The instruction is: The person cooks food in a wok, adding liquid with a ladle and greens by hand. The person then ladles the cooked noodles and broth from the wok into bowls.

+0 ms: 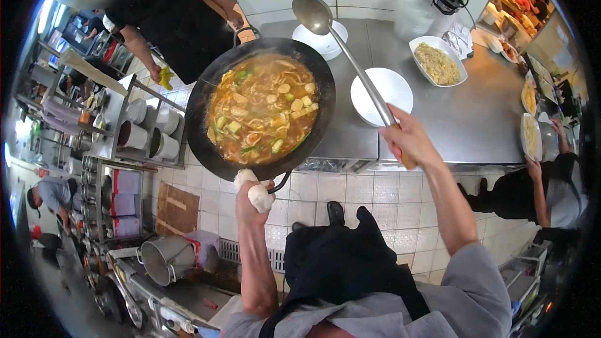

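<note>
My left hand is closed round the near handle of a large black wok, with a bunched white cloth in its grip. A brown-orange noodle soup with sliced vegetables fills much of the wok. In my right hand is the wooden end of a long metal ladle. The ladle's cup is raised past the wok's right rim, over a white bowl. Below the ladle's shaft stands a second white bowl; its visible inside holds no food.
A steel counter carries a square dish of fried rice or noodles. A co-worker in black stands beyond the wok, one hand near its far handle. Another person holds plates at right. Shelves with pots stand left.
</note>
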`<state>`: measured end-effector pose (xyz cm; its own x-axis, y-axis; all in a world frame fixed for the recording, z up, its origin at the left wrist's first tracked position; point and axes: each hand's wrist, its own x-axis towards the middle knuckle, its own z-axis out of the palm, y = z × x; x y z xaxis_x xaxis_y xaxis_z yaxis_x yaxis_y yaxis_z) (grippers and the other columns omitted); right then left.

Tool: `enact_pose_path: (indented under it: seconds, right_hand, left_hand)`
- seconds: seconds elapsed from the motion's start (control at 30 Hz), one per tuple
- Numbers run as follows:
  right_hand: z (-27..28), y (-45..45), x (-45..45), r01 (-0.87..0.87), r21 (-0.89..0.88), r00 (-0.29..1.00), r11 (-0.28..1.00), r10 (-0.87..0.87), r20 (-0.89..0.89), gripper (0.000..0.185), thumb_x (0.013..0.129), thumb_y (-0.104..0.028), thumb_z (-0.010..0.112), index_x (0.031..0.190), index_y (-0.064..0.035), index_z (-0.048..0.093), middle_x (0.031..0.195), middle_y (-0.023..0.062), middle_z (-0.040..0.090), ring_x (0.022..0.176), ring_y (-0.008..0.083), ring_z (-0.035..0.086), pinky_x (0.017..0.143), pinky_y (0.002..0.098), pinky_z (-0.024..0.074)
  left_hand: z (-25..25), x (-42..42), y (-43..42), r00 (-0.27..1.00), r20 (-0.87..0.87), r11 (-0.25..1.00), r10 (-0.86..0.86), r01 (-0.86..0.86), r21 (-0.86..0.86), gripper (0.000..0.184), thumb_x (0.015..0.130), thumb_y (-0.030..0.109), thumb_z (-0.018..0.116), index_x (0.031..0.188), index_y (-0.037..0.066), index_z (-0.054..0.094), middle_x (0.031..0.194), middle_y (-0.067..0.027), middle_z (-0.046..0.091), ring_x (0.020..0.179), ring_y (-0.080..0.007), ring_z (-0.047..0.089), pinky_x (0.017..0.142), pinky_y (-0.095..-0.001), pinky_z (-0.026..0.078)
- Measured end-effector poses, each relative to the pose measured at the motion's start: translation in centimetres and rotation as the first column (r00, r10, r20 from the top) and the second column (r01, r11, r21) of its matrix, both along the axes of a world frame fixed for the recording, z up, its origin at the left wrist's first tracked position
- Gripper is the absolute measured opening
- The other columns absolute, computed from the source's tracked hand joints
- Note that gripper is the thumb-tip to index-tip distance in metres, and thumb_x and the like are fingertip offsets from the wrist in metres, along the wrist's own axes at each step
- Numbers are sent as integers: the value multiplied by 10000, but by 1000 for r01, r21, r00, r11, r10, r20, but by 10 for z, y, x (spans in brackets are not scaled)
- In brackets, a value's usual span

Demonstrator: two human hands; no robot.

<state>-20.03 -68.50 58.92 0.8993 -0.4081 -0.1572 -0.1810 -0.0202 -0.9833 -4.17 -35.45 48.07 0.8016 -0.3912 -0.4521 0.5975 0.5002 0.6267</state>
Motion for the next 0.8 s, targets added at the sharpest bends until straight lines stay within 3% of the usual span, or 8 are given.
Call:
enact_pose_path:
  seconds: [0.1, 0.2, 0.33, 0.4, 0.6, 0.67, 0.73, 0.8]
  right_hand:
    - [-18, 29, -23, -33, 75, 999, 997, 33, 4, 582, 885, -86, 611, 1425, -59, 397, 593, -23, 484, 421, 55, 454, 365, 225, 384]
    - [-21, 55, -25, -110, -214, 984, 971, 76, -163, 599, 881, -99, 607, 1432, -49, 377, 628, 57, 574, 471, 167, 559, 440, 320, 462]
    - [-35, 85, -6, -181, -695, 983, 696, 127, -130, 586, 870, -117, 592, 1414, -35, 392, 708, 183, 633, 635, 352, 618, 587, 415, 485]
    - [-29, 100, 4, -289, -731, 949, 619, 82, -305, 589, 870, -134, 590, 1414, -32, 388, 793, 222, 657, 742, 408, 627, 663, 448, 489]
    - [-42, 73, -4, -8, -451, 999, 892, 21, 24, 552, 873, -234, 613, 1344, 15, 469, 819, 223, 653, 711, 352, 651, 706, 442, 521]
    - [-43, 48, -6, 222, -598, 967, 770, -252, 34, 530, 850, -254, 650, 1291, 14, 529, 954, 214, 651, 877, 329, 639, 764, 419, 515]
    - [-66, 13, -1, 225, -938, 941, 264, -310, 138, 491, 843, -227, 674, 1268, -10, 560, 1175, 170, 581, 1052, 317, 561, 866, 406, 481]
    - [-89, -23, 12, 195, -960, 949, 199, -284, 134, 475, 833, -221, 683, 1250, -22, 573, 1193, 165, 572, 1133, 324, 505, 924, 414, 445]
  left_hand:
    - [-6, -1, 1, 1000, 1, 1000, 10, -10, -9, 181, 785, 111, 521, 951, 43, 494, 777, -165, 604, 688, -285, 621, 505, -357, 482]
    - [-3, -4, -2, 999, 14, 999, 32, -33, 42, 195, 784, 111, 522, 968, 50, 499, 807, -160, 607, 712, -278, 622, 518, -353, 483]
    - [-1, -2, -2, 1000, 27, 998, 4, -5, 55, 214, 789, 117, 519, 993, 53, 505, 843, -151, 612, 732, -268, 622, 523, -348, 480]
    - [-2, -3, -3, 999, 44, 1000, -9, 9, 17, 209, 801, 125, 509, 999, 56, 508, 844, -150, 616, 729, -260, 618, 517, -347, 476]
    - [1, -1, -4, 998, 52, 999, -38, 38, 11, 187, 816, 126, 500, 989, 57, 505, 813, -154, 613, 682, -261, 613, 500, -348, 474]
    - [-9, 3, 0, 999, 4, 999, -32, 32, 17, 179, 816, 130, 506, 979, 55, 502, 808, -165, 615, 655, -271, 611, 502, -359, 483]
    - [-7, 0, 0, 1000, -4, 999, -18, 18, 29, 185, 815, 134, 510, 980, 51, 504, 813, -166, 616, 668, -276, 614, 505, -363, 484]
    - [2, 0, -5, 1000, 14, 998, -9, 8, 63, 198, 810, 141, 519, 987, 53, 508, 827, -161, 620, 702, -285, 618, 517, -369, 489]
